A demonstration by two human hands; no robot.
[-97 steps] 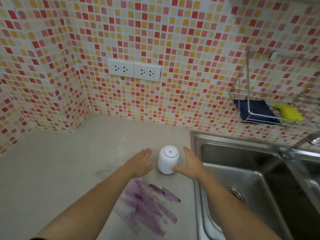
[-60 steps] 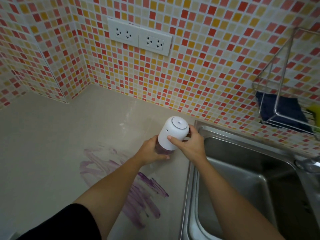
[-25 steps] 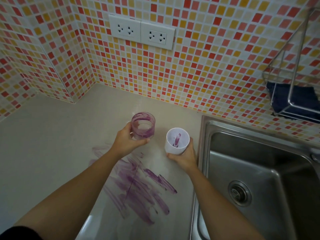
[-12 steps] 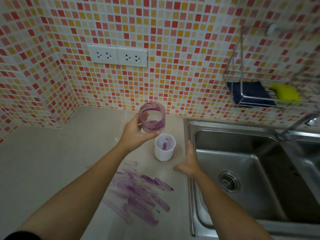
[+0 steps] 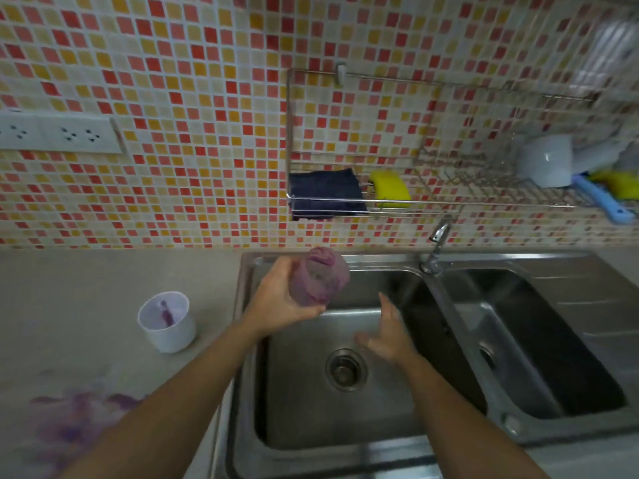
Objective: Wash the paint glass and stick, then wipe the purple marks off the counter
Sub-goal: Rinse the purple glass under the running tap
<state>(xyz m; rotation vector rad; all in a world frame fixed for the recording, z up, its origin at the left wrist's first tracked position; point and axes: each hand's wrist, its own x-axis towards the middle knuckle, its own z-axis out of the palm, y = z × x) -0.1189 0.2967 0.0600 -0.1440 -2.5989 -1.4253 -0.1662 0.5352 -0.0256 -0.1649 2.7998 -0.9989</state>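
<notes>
My left hand point(image 5: 276, 302) grips the purple-smeared paint glass point(image 5: 320, 280) and holds it tilted over the back left corner of the left sink basin point(image 5: 311, 420). My right hand point(image 5: 387, 335) hovers with fingers spread above the same basin, near the drain point(image 5: 345, 369), holding nothing. A white cup point(image 5: 167, 321) stands upright on the counter left of the sink, with a purple-stained stick point(image 5: 166, 314) inside it. Purple paint marks point(image 5: 74, 423) smear the counter at the lower left. The tap point(image 5: 436, 248) rises between the two basins.
A wire rack point(image 5: 432, 202) on the tiled wall holds a dark blue cloth point(image 5: 325, 191), a yellow sponge point(image 5: 390, 190), a white mug point(image 5: 546, 164) and a blue-handled brush point(image 5: 598, 200). A second basin point(image 5: 539, 344) lies to the right. Wall sockets point(image 5: 62, 134) sit at the left.
My left hand carried the glass from above the counter to over the sink. My right hand let go of the white cup and moved over the basin. The view swung right.
</notes>
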